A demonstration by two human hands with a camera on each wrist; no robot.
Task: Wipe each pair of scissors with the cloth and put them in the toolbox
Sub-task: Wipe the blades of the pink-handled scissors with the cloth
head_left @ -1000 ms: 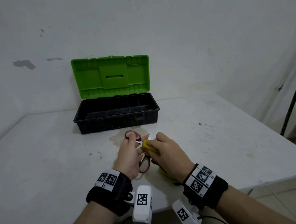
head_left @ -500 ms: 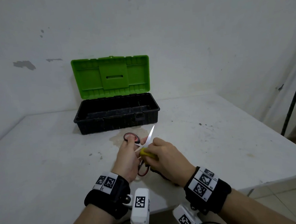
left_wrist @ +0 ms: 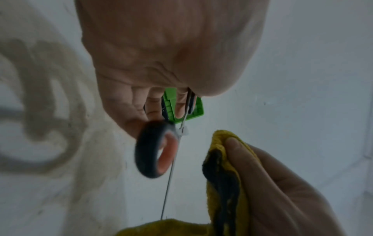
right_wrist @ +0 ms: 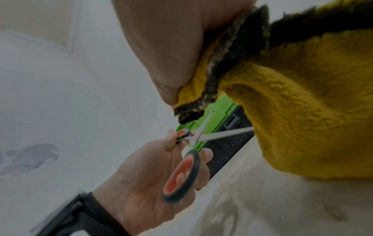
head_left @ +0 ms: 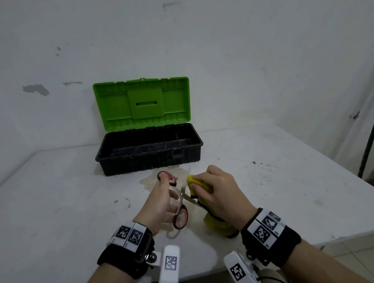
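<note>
My left hand (head_left: pixel 163 199) grips a pair of scissors (head_left: pixel 180 216) with black-and-red handles (right_wrist: pixel 181 174), blades spread apart, above the table in front of the toolbox. My right hand (head_left: pixel 219 191) holds a yellow cloth (head_left: pixel 200 184) with dark edging, wrapped round one blade (right_wrist: pixel 226 133); the other blade (right_wrist: pixel 203 126) points up free. In the left wrist view a handle ring (left_wrist: pixel 154 150) and the thin blade edge (left_wrist: pixel 168 183) sit beside the cloth (left_wrist: pixel 228 175). The black toolbox (head_left: pixel 148 151) stands open, its green lid (head_left: pixel 142 103) upright, and its inside looks bare.
The white table (head_left: pixel 54 204) carries stains and a dried spill patch (head_left: pixel 149 179) just before the toolbox. Its front edge runs near my wrists and its right edge drops off by a dark pole (head_left: pixel 371 128). A white wall stands close behind.
The scissors have opened wider and tilted, with one handle ring now low near my left wrist. My right hand has slid the cloth outward along a blade, to the right.
</note>
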